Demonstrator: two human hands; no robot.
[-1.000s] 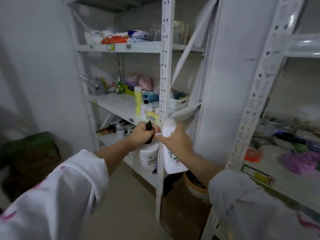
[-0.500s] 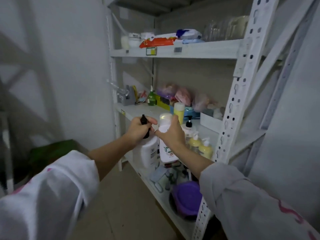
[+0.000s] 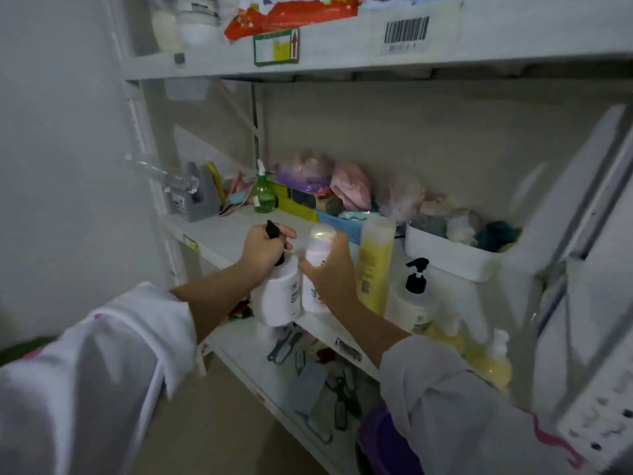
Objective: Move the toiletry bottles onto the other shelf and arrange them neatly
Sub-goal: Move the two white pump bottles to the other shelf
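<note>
1. The left hand (image 3: 262, 250) is gripping the neck of a white pump bottle (image 3: 279, 298) just under its black pump (image 3: 274, 231), fingers curled round it, and is holding the bottle at the front edge of the middle shelf (image 3: 219, 234).
2. The right hand (image 3: 330, 272) is wrapping its fingers round a white bottle (image 3: 318, 245) with a rounded cap, holding it upright; the thumb is lying across the bottle's front.
3. The two held bottles are touching side by side, with their lower parts hanging in front of the shelf edge; whether either is resting on the shelf cannot be told.
4. A tall yellow bottle (image 3: 375, 265) is standing on the middle shelf just to the right of the right hand.
5. A second pump bottle (image 3: 412, 303), white with a black pump, is standing right of the yellow one, near the front.
6. Two pale yellow bottles (image 3: 489, 363) are sitting lower right, partly hidden by the right sleeve (image 3: 445, 406).
7. A white bin (image 3: 452, 255) with dark and pale bundles is sitting behind those bottles.
8. A green spray bottle (image 3: 263, 195), a grey tape dispenser (image 3: 197, 197) and pink and purple bags (image 3: 349, 186) are lining the back of the shelf.
9. The lower shelf (image 3: 246, 344) is carrying clips and small tools, blurred.
10. The top shelf (image 3: 342, 46) is bearing a barcode label (image 3: 406, 30) and an orange packet (image 3: 294, 15).
</note>
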